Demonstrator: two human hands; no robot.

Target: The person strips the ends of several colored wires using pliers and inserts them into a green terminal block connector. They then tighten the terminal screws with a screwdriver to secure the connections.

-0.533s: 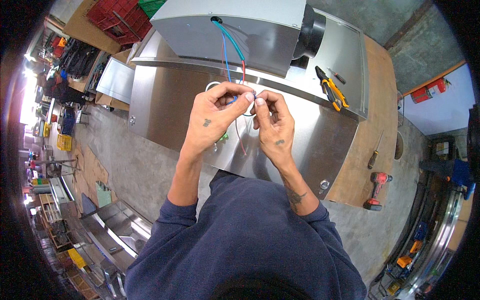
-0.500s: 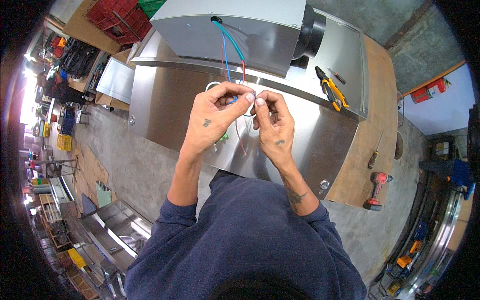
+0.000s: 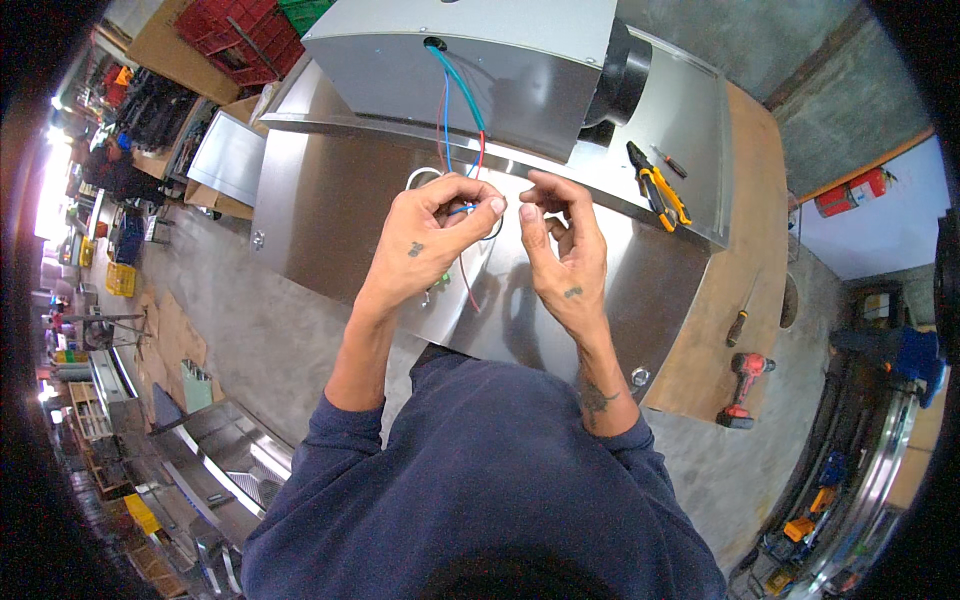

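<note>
Handling wires: seemingly midway; a thin blue plastic-coated wire (image 3: pixel 463 209) lies within the left hand's (image 3: pixel 425 232) fingers, any finished joint hidden; a thin brown wire (image 3: pixel 468 284), hanging below them, looks unconnected.
Left fingers: thumb and forefinger pressed together, seemingly gripping the blue wire.
Right hand (image 3: pixel 570 255): just right of those fingertips, thumb and forefinger parted, nothing visible held.
Round green-sheathed cable (image 3: pixel 460 85): above the fingers, leaving a grey box-shaped metal housing (image 3: pixel 390 90).

A grey floor (image 3: pixel 300 320) extends around the work area, with flat brown sheets (image 3: pixel 175 340) laid at the left. Red crate (image 3: pixel 212 45) storage occupies the upper left. Bright white light (image 3: pixel 50 205) enters along the left edge; a white panel (image 3: pixel 885 235) borders the right side.
</note>
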